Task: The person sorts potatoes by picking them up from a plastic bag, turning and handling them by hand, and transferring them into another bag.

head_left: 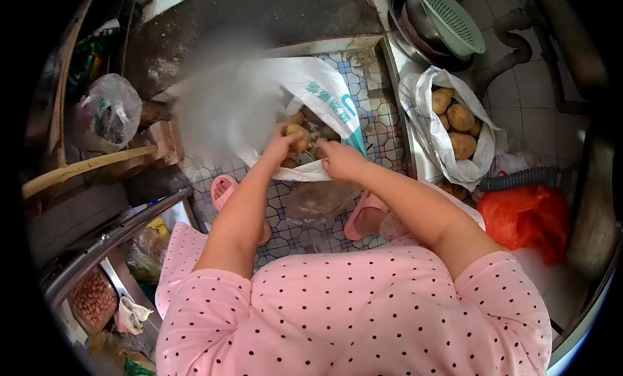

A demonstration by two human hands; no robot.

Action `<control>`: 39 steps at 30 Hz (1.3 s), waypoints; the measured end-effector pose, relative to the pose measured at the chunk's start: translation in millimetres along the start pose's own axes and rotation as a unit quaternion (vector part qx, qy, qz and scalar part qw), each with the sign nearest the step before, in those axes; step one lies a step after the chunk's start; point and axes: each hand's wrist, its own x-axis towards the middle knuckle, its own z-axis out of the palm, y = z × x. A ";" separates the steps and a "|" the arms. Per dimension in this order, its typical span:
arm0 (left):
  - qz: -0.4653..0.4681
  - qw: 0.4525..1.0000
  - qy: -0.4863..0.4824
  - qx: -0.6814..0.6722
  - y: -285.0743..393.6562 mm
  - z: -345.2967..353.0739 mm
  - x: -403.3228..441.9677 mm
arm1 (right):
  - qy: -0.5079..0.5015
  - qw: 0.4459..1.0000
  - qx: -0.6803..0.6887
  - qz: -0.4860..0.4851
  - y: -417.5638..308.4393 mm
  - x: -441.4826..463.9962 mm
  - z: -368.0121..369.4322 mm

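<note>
A white sack [308,74] with teal lettering lies open on the tiled floor between my feet. At its mouth my left hand [279,147] is closed around a potato [299,137]. My right hand [342,160] is at the sack's near right edge, its fingers bent together close to that potato. Pale, thin bits show by those fingertips, but what they pinch is hidden. More roundish brown things lie in the shadow inside the sack. A grey blur covers the sack's left part.
On the right, a second white bag [418,106] holds several potatoes [461,117]. Behind it stand metal basins and a green colander [454,19]. A red plastic bag [529,220] lies nearer. At left are a metal rail [110,243] and a clear plastic bag [110,110].
</note>
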 end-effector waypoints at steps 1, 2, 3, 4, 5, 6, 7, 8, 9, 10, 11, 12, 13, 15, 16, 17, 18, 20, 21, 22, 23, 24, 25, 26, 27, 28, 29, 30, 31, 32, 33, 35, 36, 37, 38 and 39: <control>-0.023 0.995 -0.015 -0.097 8.6 -3.0 -5.7 | -0.041 0.997 0.055 0.046 -6.0 2.8 -12.6; -0.032 0.984 -0.068 -0.162 15.9 -5.6 -11.9 | 0.021 0.995 0.095 -0.011 -8.5 6.6 -14.7; -0.040 0.966 -0.123 -0.226 22.5 -7.7 -17.9 | 0.081 0.985 0.134 -0.068 -10.3 10.1 -15.1; -0.048 0.940 -0.178 -0.287 35.4 -6.0 -29.7 | 0.141 0.967 0.171 -0.124 -13.7 13.0 -18.9; -0.053 0.940 -0.177 -0.288 45.5 -1.8 -43.8 | 0.143 0.955 0.215 -0.147 -15.9 16.0 -22.7; -0.050 0.938 -0.180 -0.292 48.1 0.2 -50.9 | 0.140 0.947 0.236 -0.168 -18.8 18.4 -25.3; -0.047 0.937 -0.183 -0.295 50.7 1.2 -56.6 | 0.136 0.938 0.255 -0.189 -22.2 21.3 -27.4; -0.044 0.935 -0.186 -0.300 52.8 1.7 -61.3 | 0.132 0.929 0.274 -0.211 -25.5 24.2 -28.6; -0.048 0.925 -0.213 -0.310 52.8 1.3 -63.7 | 0.136 0.918 0.307 -0.212 -33.2 21.0 -30.4; -0.052 0.915 -0.240 -0.320 50.2 0.3 -63.2 | 0.154 0.907 0.337 -0.200 -37.8 21.2 -27.6; -0.055 0.903 -0.267 -0.331 47.1 0.0 -62.2 | 0.170 0.895 0.367 -0.187 -41.5 22.9 -23.3; -0.058 0.890 -0.294 -0.342 45.7 1.5 -62.5 | 0.184 0.883 0.395 -0.174 -45.3 25.6 -19.2; -0.060 0.934 -0.136 -0.326 54.3 20.8 -71.6 | 0.227 0.875 0.395 -0.166 -50.3 28.7 -14.9; 0.025 0.942 -0.088 -0.322 54.8 35.4 -83.5 | 0.201 0.855 0.468 -0.093 -54.4 35.6 -11.4; 0.066 0.944 -0.063 -0.318 54.3 37.0 -85.9 | 0.187 0.842 0.503 -0.054 -55.7 38.5 -10.4; 0.077 0.936 -0.113 -0.324 41.2 27.2 -74.9 | 0.187 0.830 0.521 -0.066 -56.1 41.1 -9.5; 0.094 0.939 -0.103 -0.315 42.7 24.9 -77.0 | 0.164 0.783 0.599 -0.048 -60.5 42.2 -14.5; 0.128 0.943 -0.084 -0.295 50.4 22.0 -82.5 | 0.115 0.667 0.736 -0.013 -71.3 46.1 -33.9; 0.155 0.950 -0.084 -0.257 52.6 16.4 -81.3 | 0.113 0.648 0.753 -0.011 -71.6 45.6 -40.9; 0.182 0.955 -0.085 -0.217 56.7 8.0 -78.5 | 0.107 0.652 0.750 -0.018 -68.7 46.9 -42.8; 0.209 0.958 -0.086 -0.177 60.1 2.8 -76.3 | 0.103 0.655 0.748 -0.026 -65.9 48.3 -45.5; 0.226 0.956 -0.084 -0.169 62.2 1.2 -76.9 | 0.098 0.658 0.746 -0.033 -61.0 50.3 -46.3; 0.244 0.953 -0.082 -0.162 64.3 -0.1 -77.3 | 0.046 0.678 0.733 -0.047 -55.3 51.4 -47.0; 0.262 0.949 -0.080 -0.154 65.9 -0.7 -77.7 | 0.027 0.683 0.728 -0.054 -53.4 52.6 -44.4; 0.243 0.949 -0.087 -0.179 68.3 -0.6 -78.7 | 0.007 0.687 0.724 -0.061 -54.6 51.0 -42.8; 0.224 0.948 -0.093 -0.205 70.2 0.3 -79.4 | -0.013 0.692 0.719 -0.068 -56.3 49.0 -40.7; 0.204 0.946 -0.099 -0.230 71.1 1.2 -78.9 | 0.008 0.707 0.703 -0.076 -58.6 48.3 -34.5; 0.202 0.950 -0.085 -0.223 68.7 0.2 -72.3 | 0.029 0.721 0.687 -0.084 -60.3 50.1 -24.1; 0.199 0.953 -0.070 -0.217 64.7 -0.9 -63.2 | 0.049 0.735 0.670 -0.091 -58.7 51.6 -15.3; 0.196 0.956 -0.055 -0.212 59.4 -2.3 -55.8 | 0.054 0.781 0.613 -0.111 -53.5 53.8 -10.1; 0.173 0.954 -0.058 -0.238 61.2 -1.0 -58.3 | 0.057 0.821 0.552 -0.131 -49.7 54.8 -8.4; 0.126 0.947 -0.062 -0.288 66.0 0.5 -63.2 | 0.071 0.878 0.441 -0.169 -42.2 54.7 -4.2; 0.100 0.944 -0.054 -0.310 70.9 1.4 -67.6 | 0.081 0.897 0.393 -0.185 -42.0 50.5 -6.5; 0.072 0.940 -0.045 -0.331 76.0 2.7 -72.9 | 0.090 0.913 0.345 -0.200 -40.7 44.8 -7.9; 0.041 0.934 -0.035 -0.353 75.9 3.9 -74.8 | 0.030 0.949 0.259 -0.177 -34.6 40.0 -12.0; 0.018 0.950 -0.005 -0.312 68.7 -4.8 -66.6 | -0.034 0.973 0.172 -0.151 -29.1 33.3 -24.0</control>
